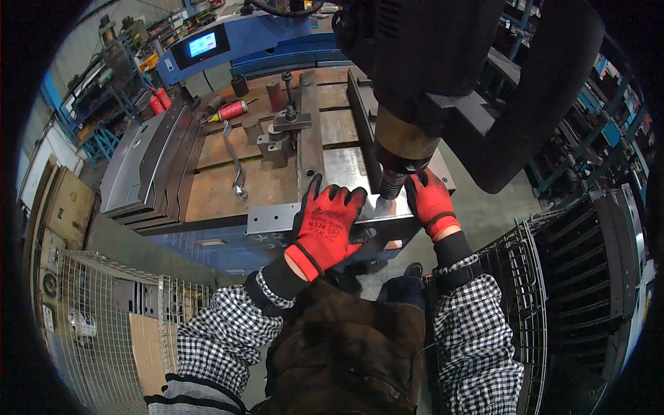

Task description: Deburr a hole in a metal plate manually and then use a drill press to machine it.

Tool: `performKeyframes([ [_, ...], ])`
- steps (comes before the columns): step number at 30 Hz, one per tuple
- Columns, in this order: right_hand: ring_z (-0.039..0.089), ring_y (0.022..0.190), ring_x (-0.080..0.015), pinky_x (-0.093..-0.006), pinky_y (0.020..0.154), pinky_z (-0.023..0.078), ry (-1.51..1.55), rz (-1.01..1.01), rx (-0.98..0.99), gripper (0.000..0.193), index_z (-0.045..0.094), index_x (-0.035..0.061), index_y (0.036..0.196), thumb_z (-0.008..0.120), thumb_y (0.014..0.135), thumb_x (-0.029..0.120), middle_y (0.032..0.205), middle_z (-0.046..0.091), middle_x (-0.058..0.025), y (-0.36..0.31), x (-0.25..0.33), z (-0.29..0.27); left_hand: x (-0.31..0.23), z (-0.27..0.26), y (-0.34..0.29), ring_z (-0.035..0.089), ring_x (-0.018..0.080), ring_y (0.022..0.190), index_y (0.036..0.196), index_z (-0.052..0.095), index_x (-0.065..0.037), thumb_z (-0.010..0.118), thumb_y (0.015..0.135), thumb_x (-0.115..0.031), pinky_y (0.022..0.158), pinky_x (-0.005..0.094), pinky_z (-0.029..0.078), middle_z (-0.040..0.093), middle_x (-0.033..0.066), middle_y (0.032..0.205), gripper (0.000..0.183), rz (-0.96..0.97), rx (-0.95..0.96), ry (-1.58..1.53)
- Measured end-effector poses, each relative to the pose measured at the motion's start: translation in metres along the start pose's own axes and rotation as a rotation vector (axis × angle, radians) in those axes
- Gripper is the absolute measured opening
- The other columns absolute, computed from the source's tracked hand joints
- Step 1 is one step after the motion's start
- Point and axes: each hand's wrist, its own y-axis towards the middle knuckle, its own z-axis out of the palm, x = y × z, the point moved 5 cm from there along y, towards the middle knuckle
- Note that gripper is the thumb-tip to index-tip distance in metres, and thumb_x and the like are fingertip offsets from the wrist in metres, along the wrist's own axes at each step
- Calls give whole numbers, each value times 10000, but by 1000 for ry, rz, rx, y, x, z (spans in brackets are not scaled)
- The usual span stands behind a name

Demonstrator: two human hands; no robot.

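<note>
A long bright metal plate (274, 218) with small drilled holes lies along the front edge of the machine table. My left hand (328, 223), in a red glove with black fingertips, is closed over it, fingers across the top and thumb toward the front. At the plate's right end, my right hand (431, 202) in a matching glove grips it; its thumb is hidden. Between both hands, the dark threaded spindle end (391, 184) of a large black machine head (422, 62) points down close to the plate.
Stacked dark steel plates (149, 166) stand at the table's left. A wrench (234, 158), a red bottle (233, 110) and a bolted clamp (290, 121) sit on the table (266, 190). Wire baskets (104, 325) flank me. A lit control screen (203, 44) is behind.
</note>
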Motion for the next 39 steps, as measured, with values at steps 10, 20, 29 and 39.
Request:
performKeyframes([
  [10, 663, 1144, -458, -521, 964, 533, -111, -96, -85, 403, 657, 54, 1294, 608, 1074, 388, 1205, 721, -245, 2, -4, 9, 0, -1, 0, 584, 348, 1263, 1458, 577, -114, 787, 799, -572, 1288, 616, 240, 642, 151, 1241, 830, 25, -43, 14],
  [20, 670, 1194, -402, -481, 1007, 550, -217, -100, -86, 333, 667, 213, 1402, 592, 1082, 269, 1415, 644, -172, 8, -28, 29, 0, -1, 0, 596, 354, 1242, 1460, 576, -111, 755, 818, -596, 1282, 617, 250, 640, 142, 1222, 824, 6, -24, 2],
  [29, 612, 1355, -415, -504, 1093, 517, -287, -11, 278, 457, 549, 327, 1551, 487, 1098, 336, 1536, 593, -168, 2, -1, 4, 0, 1, -1, 596, 338, 1226, 1411, 585, -112, 777, 817, -571, 1273, 625, 249, 644, 126, 1205, 775, 19, -49, 2],
  [39, 621, 1346, -409, -509, 1076, 533, -372, -121, 216, 488, 540, 373, 1550, 498, 1086, 227, 1532, 595, -144, 1, 2, 6, 0, 1, -4, 585, 339, 1235, 1438, 572, -113, 776, 817, -573, 1272, 623, 248, 636, 129, 1217, 799, 20, -59, 14],
])
